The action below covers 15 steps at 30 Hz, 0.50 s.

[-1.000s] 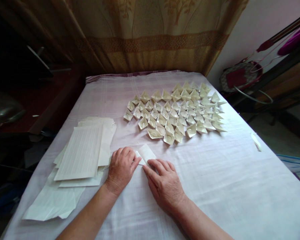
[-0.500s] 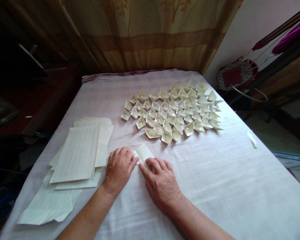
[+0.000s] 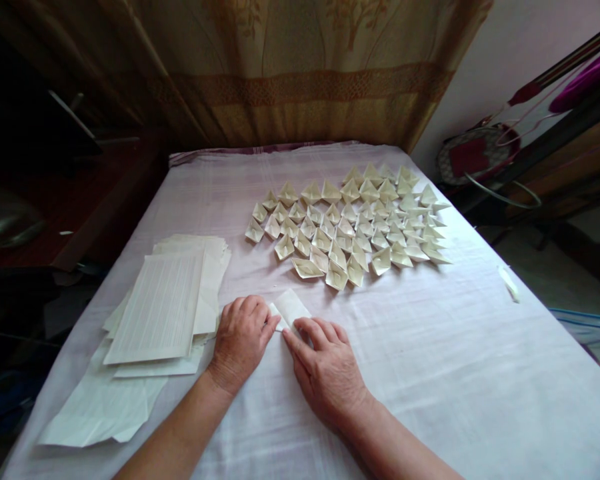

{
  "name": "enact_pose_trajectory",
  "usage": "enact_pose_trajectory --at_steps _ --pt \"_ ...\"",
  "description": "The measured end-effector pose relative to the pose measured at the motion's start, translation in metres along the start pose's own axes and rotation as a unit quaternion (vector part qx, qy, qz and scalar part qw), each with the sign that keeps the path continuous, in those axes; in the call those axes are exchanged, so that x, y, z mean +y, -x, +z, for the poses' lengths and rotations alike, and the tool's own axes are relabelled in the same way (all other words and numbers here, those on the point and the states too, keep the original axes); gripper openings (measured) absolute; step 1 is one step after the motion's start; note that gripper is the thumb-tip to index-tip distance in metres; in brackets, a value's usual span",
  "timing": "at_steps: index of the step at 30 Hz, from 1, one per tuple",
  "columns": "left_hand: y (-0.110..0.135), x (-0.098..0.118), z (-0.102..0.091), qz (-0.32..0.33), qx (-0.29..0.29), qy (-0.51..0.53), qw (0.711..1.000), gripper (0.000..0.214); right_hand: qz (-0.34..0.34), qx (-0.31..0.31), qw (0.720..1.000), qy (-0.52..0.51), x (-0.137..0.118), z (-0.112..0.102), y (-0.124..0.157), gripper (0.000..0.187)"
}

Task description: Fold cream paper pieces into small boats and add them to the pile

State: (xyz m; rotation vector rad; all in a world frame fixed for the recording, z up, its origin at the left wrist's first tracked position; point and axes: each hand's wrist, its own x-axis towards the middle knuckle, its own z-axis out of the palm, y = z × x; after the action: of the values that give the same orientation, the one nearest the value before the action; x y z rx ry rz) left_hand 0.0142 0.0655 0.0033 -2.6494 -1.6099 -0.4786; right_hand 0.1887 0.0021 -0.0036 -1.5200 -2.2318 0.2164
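Note:
A small sheet of folded white paper (image 3: 293,305) lies on the cloth between my hands, partly covered by the fingers. My left hand (image 3: 243,340) is closed, its thumb and fingers pinching the paper's left folded part. With its index finger pressed on the lower edge, my right hand (image 3: 327,367) holds down the right side of the same paper, fingers curled over it. Just beyond the hands stand many folded paper boats (image 3: 337,275), set close together in uneven rows. Left of my left hand is a stack of printed paper sheets (image 3: 156,310).
A pale plaid cloth (image 3: 430,373) covers the table or bed. A small white scrap (image 3: 509,285) lies near its right edge. Behind hangs a brown patterned curtain (image 3: 300,87). A dark red cabinet (image 3: 120,173) stands at the left, and a bag (image 3: 475,155) at the right.
The whole view has shifted slightly, so everything sits a little further right. Both hands keep nearly the same hold on the folded paper.

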Motion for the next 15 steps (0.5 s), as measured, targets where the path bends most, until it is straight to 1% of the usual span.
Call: enact_pose_trajectory --at_steps 6,8,10,12,13,15 --pt "0.001 0.002 0.0 -0.017 0.001 0.015 1.0 0.017 0.01 0.003 1.0 -0.007 0.0 0.0 0.0 0.044" --pt "0.0 0.0 0.001 -0.035 0.004 0.032 0.999 0.015 0.018 -0.002 1.0 -0.008 -0.001 0.0 -0.001 0.044" --pt "0.0 -0.006 0.003 -0.039 0.008 0.067 0.997 0.011 0.024 -0.009 1.0 -0.007 -0.001 0.0 -0.001 0.043" --pt "0.002 -0.014 0.002 -0.021 0.015 0.113 0.993 0.009 0.026 -0.013 1.0 -0.006 -0.002 -0.001 -0.001 0.042" --pt "0.004 -0.018 0.001 -0.007 0.02 0.135 0.991 0.011 0.025 -0.012 1.0 -0.005 -0.002 -0.001 -0.001 0.042" --pt "0.011 -0.023 -0.003 0.022 0.044 0.149 0.988 0.014 0.023 -0.009 1.0 -0.004 -0.002 -0.001 -0.001 0.042"
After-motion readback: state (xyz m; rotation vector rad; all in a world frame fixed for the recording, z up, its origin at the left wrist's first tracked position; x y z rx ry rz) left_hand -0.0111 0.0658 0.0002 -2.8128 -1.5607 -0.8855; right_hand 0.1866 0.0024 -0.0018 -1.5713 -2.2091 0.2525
